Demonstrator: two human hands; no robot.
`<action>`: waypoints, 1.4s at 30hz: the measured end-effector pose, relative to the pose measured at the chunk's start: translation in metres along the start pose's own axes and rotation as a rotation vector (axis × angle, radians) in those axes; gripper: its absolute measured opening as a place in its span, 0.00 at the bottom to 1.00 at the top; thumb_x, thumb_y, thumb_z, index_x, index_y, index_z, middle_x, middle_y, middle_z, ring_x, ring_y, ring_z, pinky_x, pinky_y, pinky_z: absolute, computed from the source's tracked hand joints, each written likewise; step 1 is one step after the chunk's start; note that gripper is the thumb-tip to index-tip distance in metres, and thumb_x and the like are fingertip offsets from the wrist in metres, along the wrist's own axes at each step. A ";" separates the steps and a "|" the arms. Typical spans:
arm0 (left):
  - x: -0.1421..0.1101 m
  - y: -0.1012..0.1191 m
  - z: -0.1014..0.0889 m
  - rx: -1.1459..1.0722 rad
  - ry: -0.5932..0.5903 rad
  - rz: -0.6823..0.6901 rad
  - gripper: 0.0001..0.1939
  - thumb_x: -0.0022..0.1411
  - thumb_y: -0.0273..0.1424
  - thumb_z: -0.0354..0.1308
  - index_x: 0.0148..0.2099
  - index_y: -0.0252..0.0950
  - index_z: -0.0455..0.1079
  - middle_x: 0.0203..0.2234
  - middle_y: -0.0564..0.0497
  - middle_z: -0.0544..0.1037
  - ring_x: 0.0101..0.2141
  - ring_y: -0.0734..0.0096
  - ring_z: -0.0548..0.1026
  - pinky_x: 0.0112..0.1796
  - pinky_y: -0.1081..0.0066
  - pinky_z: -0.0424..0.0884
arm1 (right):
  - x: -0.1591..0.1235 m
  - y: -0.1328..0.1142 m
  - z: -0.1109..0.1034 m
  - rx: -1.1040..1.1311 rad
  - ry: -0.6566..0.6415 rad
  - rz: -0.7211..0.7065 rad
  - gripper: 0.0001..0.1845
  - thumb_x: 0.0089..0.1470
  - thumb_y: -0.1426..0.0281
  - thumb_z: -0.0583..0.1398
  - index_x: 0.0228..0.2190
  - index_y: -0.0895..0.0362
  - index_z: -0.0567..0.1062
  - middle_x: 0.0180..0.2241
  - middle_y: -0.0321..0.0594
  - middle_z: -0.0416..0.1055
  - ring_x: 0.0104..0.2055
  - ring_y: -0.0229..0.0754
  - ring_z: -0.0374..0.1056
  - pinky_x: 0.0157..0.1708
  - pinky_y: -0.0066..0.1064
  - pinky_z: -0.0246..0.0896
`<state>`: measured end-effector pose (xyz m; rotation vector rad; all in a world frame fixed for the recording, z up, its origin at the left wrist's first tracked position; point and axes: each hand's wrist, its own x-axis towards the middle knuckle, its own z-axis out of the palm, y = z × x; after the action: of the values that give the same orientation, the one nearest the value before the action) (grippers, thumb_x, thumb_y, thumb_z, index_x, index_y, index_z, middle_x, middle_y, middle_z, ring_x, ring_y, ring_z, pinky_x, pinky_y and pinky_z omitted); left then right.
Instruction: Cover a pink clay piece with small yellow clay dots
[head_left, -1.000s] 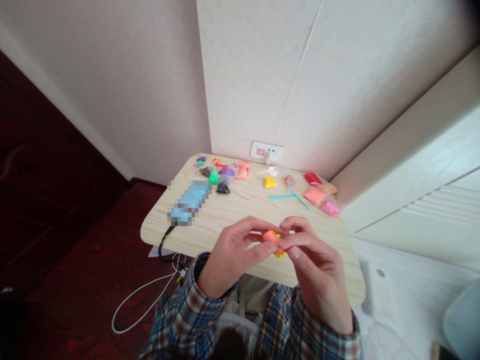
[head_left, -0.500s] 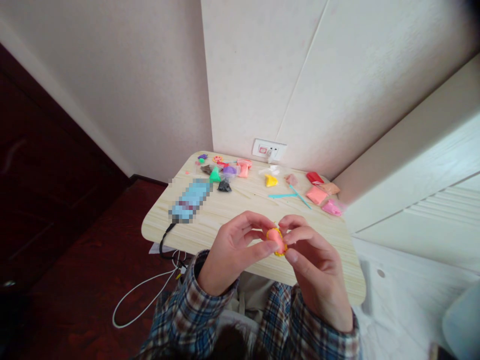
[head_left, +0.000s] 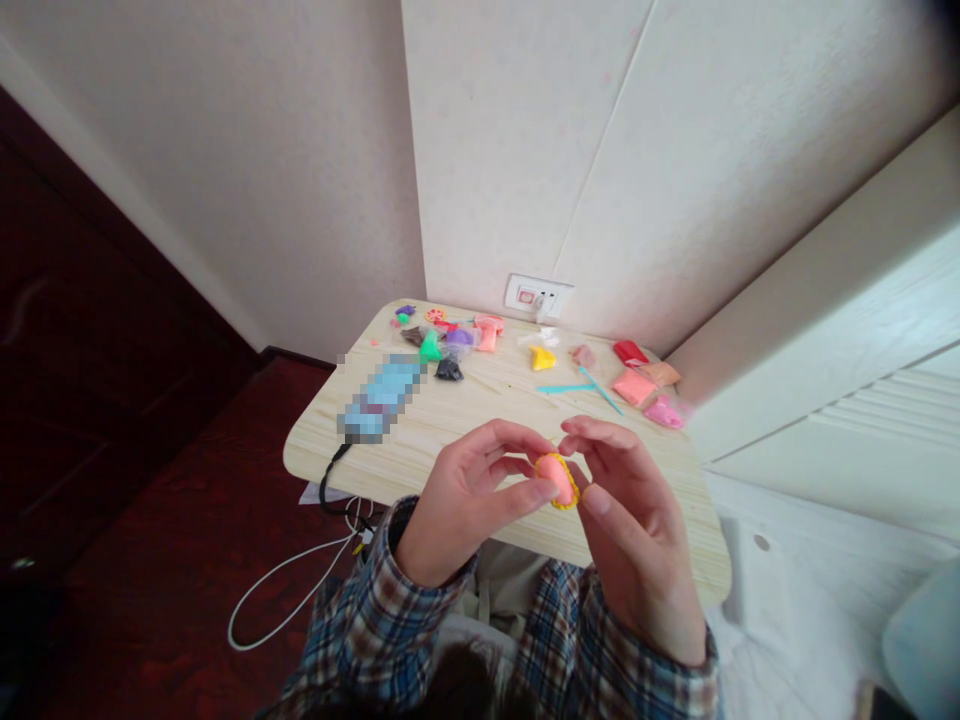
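Observation:
A pink oval piece of modelling clay [head_left: 553,475] with a bumpy yellow clay border is held above the front of the table. My left hand [head_left: 484,495] pinches it from the left, thumb on the pink face and fingers behind. On the other side, my right hand [head_left: 634,510] has its fingers spread around the border, the thumb tip close to the yellow edge. Whether that thumb touches it I cannot tell. A thin yellow bit sticks up at the top of the piece.
On the table [head_left: 480,420], a yellow clay lump [head_left: 542,357] lies near blue modelling tools [head_left: 600,390]. Bags of pink clay [head_left: 634,387] sit at right. Green clay [head_left: 430,347] and black clay [head_left: 450,368] are at left, behind a blurred-out phone-like device [head_left: 382,397] with a cable.
My right fingers have spread and lifted off the clay piece, uncovering more of its yellow border. My left hand keeps its pinch, with the piece turned slightly.

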<state>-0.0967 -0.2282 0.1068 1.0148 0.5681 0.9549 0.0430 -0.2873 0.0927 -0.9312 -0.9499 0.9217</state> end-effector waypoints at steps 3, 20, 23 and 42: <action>0.000 0.001 0.001 0.013 0.004 0.019 0.18 0.50 0.36 0.79 0.36 0.35 0.76 0.33 0.51 0.80 0.35 0.69 0.78 0.43 0.66 0.76 | 0.000 -0.001 0.003 0.005 0.038 -0.006 0.17 0.58 0.66 0.71 0.49 0.41 0.82 0.54 0.38 0.75 0.48 0.44 0.69 0.41 0.34 0.70; 0.001 0.005 0.004 0.038 0.035 0.046 0.16 0.49 0.34 0.79 0.35 0.35 0.78 0.33 0.50 0.81 0.36 0.68 0.79 0.43 0.67 0.77 | 0.000 0.000 0.003 -0.023 0.004 0.004 0.17 0.59 0.67 0.71 0.50 0.41 0.82 0.53 0.38 0.75 0.50 0.44 0.70 0.43 0.33 0.72; 0.000 0.004 0.003 0.039 0.028 0.055 0.15 0.50 0.33 0.79 0.35 0.35 0.79 0.33 0.51 0.82 0.36 0.69 0.79 0.42 0.68 0.76 | 0.000 0.000 0.002 -0.034 -0.004 0.011 0.17 0.60 0.67 0.70 0.50 0.40 0.82 0.54 0.37 0.74 0.51 0.43 0.69 0.46 0.32 0.71; -0.001 0.001 -0.003 -0.173 -0.252 -0.009 0.17 0.53 0.40 0.79 0.37 0.34 0.80 0.29 0.51 0.79 0.30 0.73 0.78 0.35 0.72 0.76 | 0.003 -0.003 -0.004 -0.156 0.026 -0.104 0.01 0.61 0.64 0.69 0.36 0.45 0.84 0.43 0.35 0.78 0.50 0.40 0.72 0.49 0.29 0.66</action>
<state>-0.1000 -0.2277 0.1068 0.9580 0.2753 0.8370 0.0482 -0.2868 0.0951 -1.0131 -1.0498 0.7537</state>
